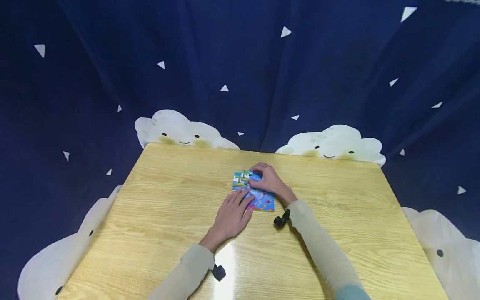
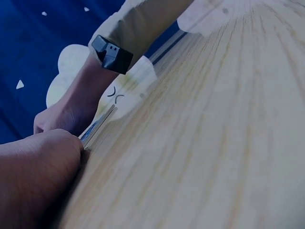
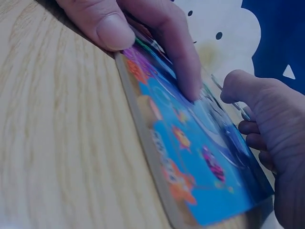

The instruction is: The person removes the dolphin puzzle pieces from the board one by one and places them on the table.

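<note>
A flat blue picture board with sea creatures lies on the wooden table; its orange starfish and pink fish show in the right wrist view. My left hand lies with extended fingers on its lower left part, fingertips touching the picture. Above the board's upper part, my right hand pinches a small piece with a palm tree on it between thumb and fingers. That piece is seen edge-on in the right wrist view. Part of the picture is hidden under both hands.
The light wooden table extends around the board. Behind it and at the sides hangs a dark blue cloth with white triangles and smiling clouds. A small black camera is on the left wrist, another on the right.
</note>
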The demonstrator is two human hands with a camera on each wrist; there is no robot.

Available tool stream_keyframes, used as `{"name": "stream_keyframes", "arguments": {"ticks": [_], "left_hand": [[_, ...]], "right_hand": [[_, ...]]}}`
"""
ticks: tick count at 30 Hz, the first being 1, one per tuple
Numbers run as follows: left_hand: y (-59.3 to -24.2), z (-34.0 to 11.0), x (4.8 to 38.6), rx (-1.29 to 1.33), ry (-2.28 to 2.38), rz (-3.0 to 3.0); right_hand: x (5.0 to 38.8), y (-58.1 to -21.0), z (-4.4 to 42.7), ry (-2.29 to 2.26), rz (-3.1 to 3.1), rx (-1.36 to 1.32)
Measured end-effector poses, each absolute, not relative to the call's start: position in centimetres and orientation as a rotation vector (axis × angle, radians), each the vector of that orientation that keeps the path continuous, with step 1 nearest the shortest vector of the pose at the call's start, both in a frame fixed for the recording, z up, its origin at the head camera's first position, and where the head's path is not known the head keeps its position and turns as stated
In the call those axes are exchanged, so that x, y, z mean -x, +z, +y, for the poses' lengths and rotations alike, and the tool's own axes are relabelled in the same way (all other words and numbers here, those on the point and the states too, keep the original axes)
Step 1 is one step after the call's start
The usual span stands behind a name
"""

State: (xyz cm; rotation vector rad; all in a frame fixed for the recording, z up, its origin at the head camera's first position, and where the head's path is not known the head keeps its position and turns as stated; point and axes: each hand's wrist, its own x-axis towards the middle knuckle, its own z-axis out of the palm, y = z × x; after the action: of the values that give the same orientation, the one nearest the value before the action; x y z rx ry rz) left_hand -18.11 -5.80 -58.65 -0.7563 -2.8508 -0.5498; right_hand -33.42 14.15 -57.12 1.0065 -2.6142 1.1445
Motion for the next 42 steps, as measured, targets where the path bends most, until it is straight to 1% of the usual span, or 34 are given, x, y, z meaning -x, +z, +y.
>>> {"name": "stream_keyframes", "arguments": {"ticks": [10,20,25,32,42], "left_hand": [[-58.8,-5.7,18.3,0.766,-0.543,-2.846],[-60.0,-5.7,17.4,0.766,-0.561,-2.791],[-59.7,-5.6,17.5,0.769,-0.572,-2.769],[-59.2,-5.6,17.9,0.753,-0.571,-2.799],[-58.8,-5.5,18.2,0.756,-0.567,-2.807]], "right_hand": [[33.6,-56.7,16.8,1.174,-2.678,-0.918],[32.9,-57.4,20.7,1.212,-2.694,-0.832],[33.0,-56.8,22.9,1.215,-2.717,-0.748],[33.3,-56.2,25.5,1.171,-2.749,-0.701],[33.7,-56.4,27.5,1.098,-2.746,-0.694]]}}
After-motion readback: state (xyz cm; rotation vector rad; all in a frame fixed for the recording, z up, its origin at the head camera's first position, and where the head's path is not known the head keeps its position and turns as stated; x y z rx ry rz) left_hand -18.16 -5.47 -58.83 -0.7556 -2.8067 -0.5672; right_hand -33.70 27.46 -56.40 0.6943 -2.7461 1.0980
